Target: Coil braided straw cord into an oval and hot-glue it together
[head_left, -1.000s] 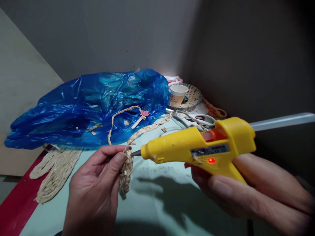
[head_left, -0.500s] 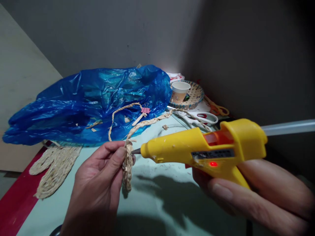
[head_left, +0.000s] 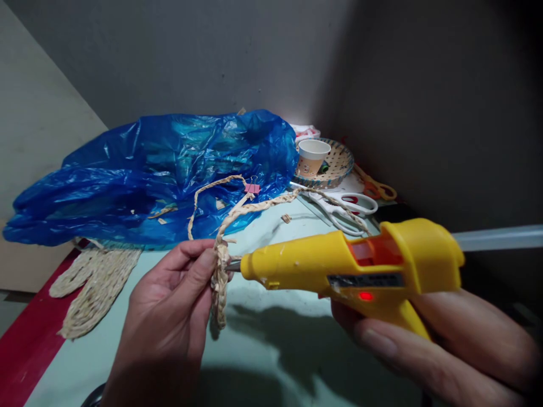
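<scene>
My left hand (head_left: 173,305) is closed, pinching a coiled braid of straw-coloured fibre (head_left: 219,302) between thumb and fingers. From the coil, the loose braid runs up and back across the table, one thin strand looping to a pink binder clip (head_left: 251,188). My right hand (head_left: 441,345) is wrapped round the handle of a yellow hot glue gun (head_left: 305,257), whose red light glows. A clear glue stick (head_left: 500,237) juts from the back of the gun. Its metal nozzle meets the right side of the coil, just beside my left thumb.
A large blue plastic bag (head_left: 139,164) covers the back left. Finished-looking braided fibre pieces (head_left: 97,288) lie at left. At the back right are a paper cup (head_left: 313,158) in a woven basket (head_left: 343,164), white-handled scissors (head_left: 356,202) and orange-handled scissors (head_left: 382,189).
The back of the glue gun has dropped slightly with my right hand, and its nozzle sits slightly lower along the coil. My left hand keeps its pinch almost unmoved.
</scene>
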A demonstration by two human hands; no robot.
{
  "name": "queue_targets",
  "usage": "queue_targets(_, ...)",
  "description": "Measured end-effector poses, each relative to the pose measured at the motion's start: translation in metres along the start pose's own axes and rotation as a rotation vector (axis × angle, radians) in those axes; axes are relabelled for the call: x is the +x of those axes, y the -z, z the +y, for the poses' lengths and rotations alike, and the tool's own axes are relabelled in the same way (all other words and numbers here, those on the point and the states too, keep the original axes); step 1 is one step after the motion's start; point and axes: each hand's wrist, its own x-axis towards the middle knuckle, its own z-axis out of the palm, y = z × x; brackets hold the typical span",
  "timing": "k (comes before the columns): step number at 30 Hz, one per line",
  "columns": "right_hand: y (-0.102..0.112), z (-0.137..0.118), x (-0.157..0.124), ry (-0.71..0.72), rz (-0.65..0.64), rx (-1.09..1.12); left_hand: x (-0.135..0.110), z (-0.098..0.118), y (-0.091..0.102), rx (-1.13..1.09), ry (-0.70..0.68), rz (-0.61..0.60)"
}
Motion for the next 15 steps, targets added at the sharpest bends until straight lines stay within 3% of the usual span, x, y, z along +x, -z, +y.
queue_targets(6,0.0039,0.0071,0.0086,-0.009,-0.055,-0.001,0.0002,0.0004,-0.0002,-0.002,0.01,-0.007)
queue_targets(15,0.0014,0.0083,0.0067,0.018,-0.03,-0.024,0.0007,-0.0002,0.0007,-0.067,0.05,-0.038)
